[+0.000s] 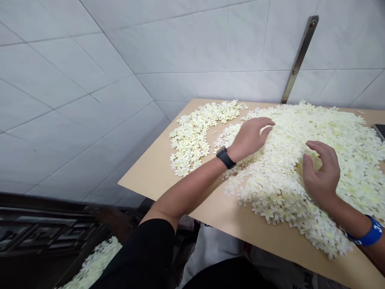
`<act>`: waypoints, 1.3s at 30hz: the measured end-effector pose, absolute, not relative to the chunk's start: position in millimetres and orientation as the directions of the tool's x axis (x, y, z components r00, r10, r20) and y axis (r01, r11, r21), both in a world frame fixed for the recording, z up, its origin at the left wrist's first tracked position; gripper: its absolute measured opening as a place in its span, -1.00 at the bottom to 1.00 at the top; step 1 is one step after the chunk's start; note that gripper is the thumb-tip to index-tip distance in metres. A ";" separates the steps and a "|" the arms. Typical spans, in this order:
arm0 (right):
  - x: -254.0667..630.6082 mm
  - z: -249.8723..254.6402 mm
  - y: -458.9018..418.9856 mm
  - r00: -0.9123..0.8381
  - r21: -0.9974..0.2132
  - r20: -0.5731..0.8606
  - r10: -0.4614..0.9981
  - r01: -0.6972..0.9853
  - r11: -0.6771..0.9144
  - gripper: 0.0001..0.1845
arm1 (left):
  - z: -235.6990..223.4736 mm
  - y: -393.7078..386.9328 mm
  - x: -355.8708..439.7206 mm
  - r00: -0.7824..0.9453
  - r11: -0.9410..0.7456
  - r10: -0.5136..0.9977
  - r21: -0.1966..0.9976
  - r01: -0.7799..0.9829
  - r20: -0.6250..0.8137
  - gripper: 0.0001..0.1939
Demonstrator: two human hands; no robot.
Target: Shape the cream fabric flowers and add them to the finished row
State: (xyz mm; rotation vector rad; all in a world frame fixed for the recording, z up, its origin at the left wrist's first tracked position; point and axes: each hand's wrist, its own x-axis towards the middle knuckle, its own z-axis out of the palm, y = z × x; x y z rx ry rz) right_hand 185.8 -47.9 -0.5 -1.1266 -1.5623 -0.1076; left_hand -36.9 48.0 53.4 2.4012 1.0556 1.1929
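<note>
A broad heap of small white artificial flowers [288, 184] with pale yellow centres covers much of the tan board [210, 208]. My left hand [251, 138], with a black watch on its wrist, is over the heap's left part; its fingers are curved and apart from the thumb, with nothing between them. On the right, my right hand [321, 172], with a blue wristband, hovers over the heap, fingers and thumb curled with a gap between them. It holds nothing that I can see. The palms face each other across the flowers.
A smaller curved band of flowers [192, 136] lies at the board's left. White tiled walls [195, 44] meet behind it, with a metal bracket [299, 60]. A dark device [379, 130] sits at the right edge. More flowers [96, 261] are below left, beside dark carved furniture [45, 233].
</note>
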 end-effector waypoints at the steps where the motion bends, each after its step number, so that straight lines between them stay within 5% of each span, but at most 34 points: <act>1: 185.1 -0.9 -48.5 0.095 -0.474 0.812 0.576 0.683 0.555 -0.70 | 55.9 58.9 -54.1 0.400 -0.663 0.741 0.492 0.565 0.539 -0.75; 6: 182.7 -3.1 -51.2 0.059 -0.422 0.834 0.548 0.709 0.566 -0.75 | 51.4 102.1 -150.9 0.053 -0.174 0.942 0.347 0.922 0.332 -0.65; 8: 182.8 -4.4 -51.1 0.035 -0.395 0.839 0.544 0.726 0.562 -0.77 | 42.7 108.1 -176.0 0.002 -0.105 0.949 0.312 0.944 0.315 -0.62; 19: 183.6 -6.2 -50.3 -0.079 -0.254 0.875 0.477 0.765 0.592 -0.81 | 10.4 116.1 -182.1 0.006 -0.104 0.950 0.298 0.949 0.311 -0.75; 30: 179.9 -6.0 -53.1 -0.090 -0.256 0.868 0.488 0.760 0.597 -0.78 | 50.1 72.9 -143.3 -0.066 -0.311 0.852 0.603 0.734 0.519 -0.85; 34: 179.1 -5.1 -54.3 -0.097 -0.251 0.870 0.483 0.757 0.604 -0.75 | 65.6 40.4 -98.6 0.119 -0.463 0.883 0.799 0.384 0.455 -0.74; 39: 178.5 -3.3 -55.5 -0.129 -0.213 0.882 0.453 0.749 0.628 -0.72 | 59.0 10.0 -41.9 0.388 -0.602 0.785 0.743 0.292 0.484 -0.76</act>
